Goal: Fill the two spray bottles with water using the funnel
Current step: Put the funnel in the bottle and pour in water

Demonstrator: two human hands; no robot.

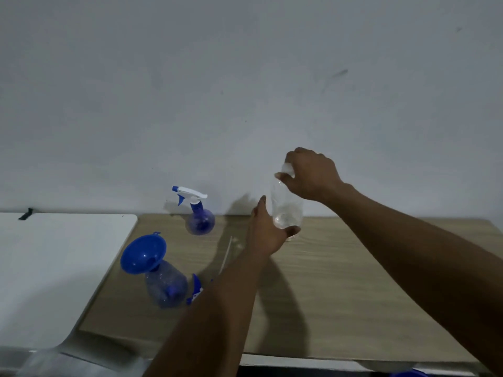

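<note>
Two bare arms reach out from the bottom of the view over the wooden table (pixel 353 295). The left hand (pixel 268 232) is wrapped round the low part of a clear bottle (pixel 287 210) and holds it up off the table, near the wall. The right hand (pixel 310 172) is curled over the top and pinches the white cap (pixel 287 167). The person may be opening the bottle or closing it; the picture cannot tell which.

The clear bottle looks like thin plastic. It will likely squash if squeezed hard, and water could jump out once the cap is off. How much water is inside is hard to see, so its weight is a guess. A soft hold round the middle seems best, with the other hand under it when it tips.

Well to the left stands the near spray bottle (pixel 166 287), with the blue funnel (pixel 143 254) sitting in its open neck. The funnel looks to lean a bit, and the round bottle looks light, so a bump may knock it over. A spray head (pixel 196 291) lies just beside it. The far spray bottle (pixel 200 221) stands by the wall with its top on.
</note>
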